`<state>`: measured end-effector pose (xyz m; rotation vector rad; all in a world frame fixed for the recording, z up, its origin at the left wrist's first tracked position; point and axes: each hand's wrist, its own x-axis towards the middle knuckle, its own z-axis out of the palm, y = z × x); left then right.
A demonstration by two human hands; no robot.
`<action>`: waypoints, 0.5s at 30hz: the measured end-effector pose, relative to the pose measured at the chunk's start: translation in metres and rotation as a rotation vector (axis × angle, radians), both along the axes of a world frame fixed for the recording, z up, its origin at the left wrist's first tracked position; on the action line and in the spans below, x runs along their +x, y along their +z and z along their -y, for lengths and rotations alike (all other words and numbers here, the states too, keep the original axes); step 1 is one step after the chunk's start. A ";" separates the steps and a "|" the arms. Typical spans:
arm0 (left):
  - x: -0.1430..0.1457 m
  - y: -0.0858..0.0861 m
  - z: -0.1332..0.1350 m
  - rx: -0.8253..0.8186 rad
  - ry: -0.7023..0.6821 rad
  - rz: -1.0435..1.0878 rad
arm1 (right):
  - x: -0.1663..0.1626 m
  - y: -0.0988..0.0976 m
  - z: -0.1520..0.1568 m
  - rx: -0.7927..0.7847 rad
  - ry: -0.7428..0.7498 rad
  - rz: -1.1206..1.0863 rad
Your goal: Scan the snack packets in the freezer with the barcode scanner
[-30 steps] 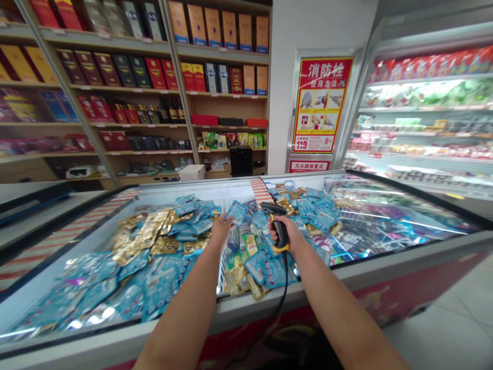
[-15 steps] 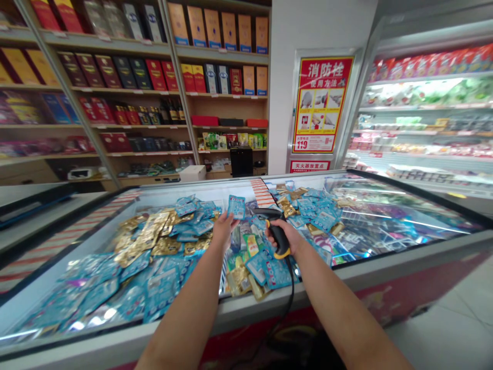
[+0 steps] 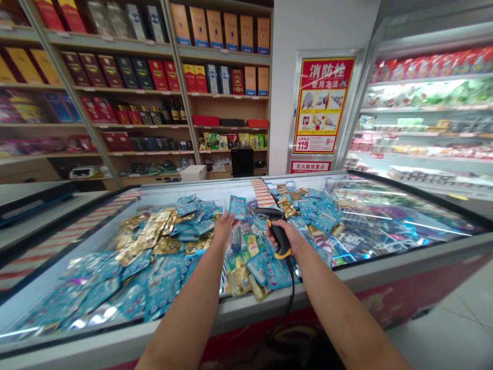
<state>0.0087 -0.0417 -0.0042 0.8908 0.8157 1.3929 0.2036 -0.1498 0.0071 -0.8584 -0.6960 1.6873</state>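
Between the fingers of my left hand [image 3: 225, 229] a small blue packet [image 3: 238, 207] is held upright above the freezer. My right hand [image 3: 285, 235] is wrapped round the handle of a black and yellow barcode scanner [image 3: 281, 240], its head pointing left toward the packet. The scanner's cable [image 3: 291, 290] hangs down over the freezer's front edge. Below my hands lie blue packets [image 3: 277, 272], gold packets [image 3: 239, 280] and a green-and-yellow packet [image 3: 252, 245]. To the left, a heap of gold packets [image 3: 148, 236] lies among more blue ones [image 3: 165, 290].
The chest freezer [image 3: 231, 307] has a raised rim and a glass lid [image 3: 385, 226] on its right side. More blue packets [image 3: 318, 208] lie right of the scanner. Behind stand shelves of boxed goods [image 3: 127, 72], a red wall poster [image 3: 324, 105] and a lit refrigerated display [image 3: 427, 128].
Almost nothing differs. Both hands keep their grip on the packet and the scanner, and the view has shifted very slightly.
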 end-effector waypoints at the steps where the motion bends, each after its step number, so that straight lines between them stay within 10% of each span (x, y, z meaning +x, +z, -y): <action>1: 0.000 0.000 0.000 0.011 -0.010 -0.014 | 0.000 0.001 0.000 -0.005 -0.003 -0.005; 15: 0.006 0.012 0.006 -0.099 0.135 0.062 | -0.001 0.003 0.002 -0.026 -0.062 -0.047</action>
